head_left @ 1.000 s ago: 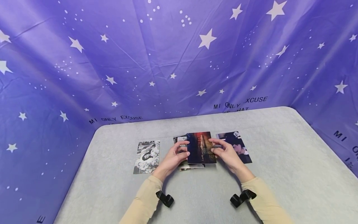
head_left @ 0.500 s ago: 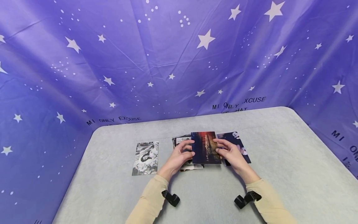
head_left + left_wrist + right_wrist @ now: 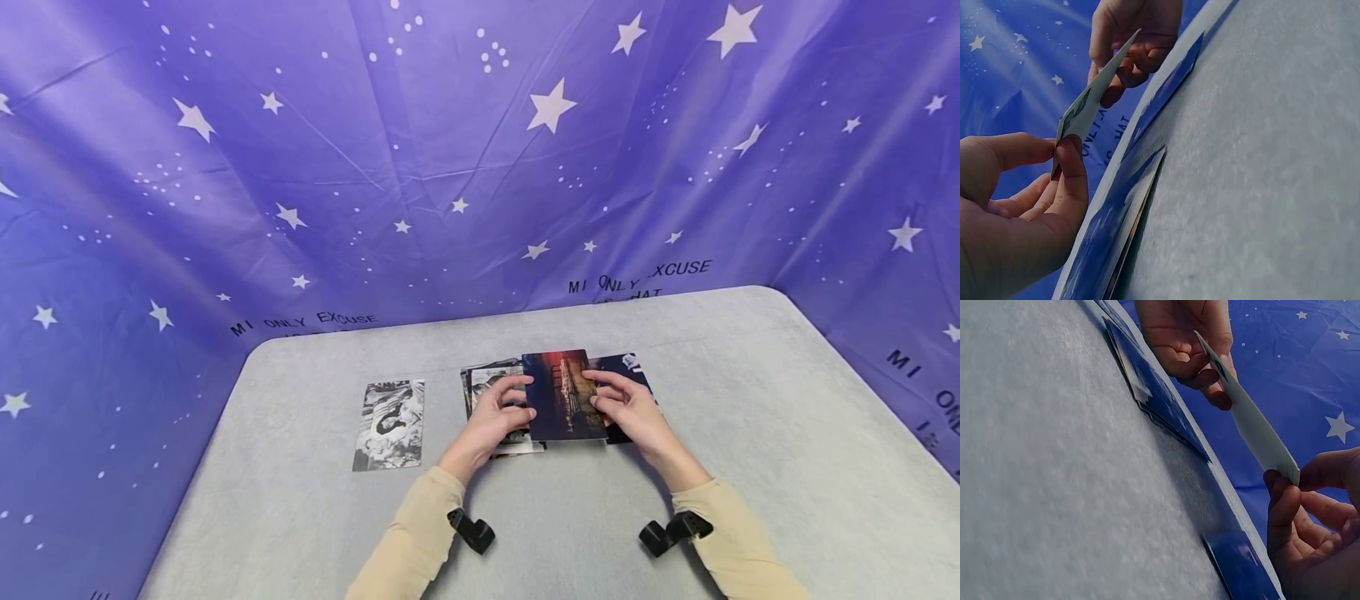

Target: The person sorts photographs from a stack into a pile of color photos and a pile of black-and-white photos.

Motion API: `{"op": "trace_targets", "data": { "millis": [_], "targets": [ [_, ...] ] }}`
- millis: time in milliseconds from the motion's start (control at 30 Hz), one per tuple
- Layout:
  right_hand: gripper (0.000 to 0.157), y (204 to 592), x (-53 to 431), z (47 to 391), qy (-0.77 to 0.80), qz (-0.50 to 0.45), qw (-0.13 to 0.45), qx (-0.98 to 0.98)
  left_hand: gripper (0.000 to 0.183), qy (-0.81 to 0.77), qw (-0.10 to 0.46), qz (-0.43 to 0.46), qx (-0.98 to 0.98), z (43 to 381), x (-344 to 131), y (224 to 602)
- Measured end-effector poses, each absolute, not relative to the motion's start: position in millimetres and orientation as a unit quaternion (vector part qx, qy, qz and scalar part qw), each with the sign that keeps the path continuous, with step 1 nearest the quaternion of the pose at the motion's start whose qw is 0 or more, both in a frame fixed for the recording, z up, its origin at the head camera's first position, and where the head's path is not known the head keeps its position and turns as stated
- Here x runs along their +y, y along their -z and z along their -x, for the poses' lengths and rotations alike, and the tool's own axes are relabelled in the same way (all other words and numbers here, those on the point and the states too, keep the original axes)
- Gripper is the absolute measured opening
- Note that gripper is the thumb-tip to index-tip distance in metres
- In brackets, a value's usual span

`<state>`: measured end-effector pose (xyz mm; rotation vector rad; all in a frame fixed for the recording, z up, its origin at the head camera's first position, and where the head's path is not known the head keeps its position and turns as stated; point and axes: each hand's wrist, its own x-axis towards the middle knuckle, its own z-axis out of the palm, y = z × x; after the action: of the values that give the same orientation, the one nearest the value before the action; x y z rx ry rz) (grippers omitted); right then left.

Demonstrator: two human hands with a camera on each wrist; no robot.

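Note:
Between both hands a dark photo card (image 3: 564, 400) with a red and gold picture is held above the table. My left hand (image 3: 491, 423) pinches its left edge between thumb and fingers. On the opposite edge, the right hand (image 3: 636, 417) pinches it the same way. Both wrist views show the card's pale back (image 3: 1254, 428) tilted over the tabletop. Partly hidden below the left hand lies a stack of photo cards (image 3: 480, 383). Another dark card (image 3: 622, 363) lies under the right hand, mostly covered.
A black-and-white photo card (image 3: 388, 425) lies alone on the left of the grey table (image 3: 300, 517). Behind the table hangs a purple cloth (image 3: 420, 125) with white stars and lettering. A black band mount (image 3: 472, 532) sits on each wrist.
Both hands have shifted to the right with the dark photo card, uncovering more of the stack and covering more of the right-hand card. The head view has moved slightly.

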<state>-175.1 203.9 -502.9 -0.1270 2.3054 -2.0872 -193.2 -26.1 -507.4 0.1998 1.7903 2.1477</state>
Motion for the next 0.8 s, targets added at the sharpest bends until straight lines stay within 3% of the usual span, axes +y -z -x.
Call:
{"op": "trace_targets", "data": {
  "millis": [800],
  "targets": [
    [0.044, 493.4, 238.8, 178.4, 0.606, 0.044, -0.012, 0.794, 0.050, -0.710, 0.159, -0.099, 0.679, 202.5, 13.3, 501.8]
  ]
}}
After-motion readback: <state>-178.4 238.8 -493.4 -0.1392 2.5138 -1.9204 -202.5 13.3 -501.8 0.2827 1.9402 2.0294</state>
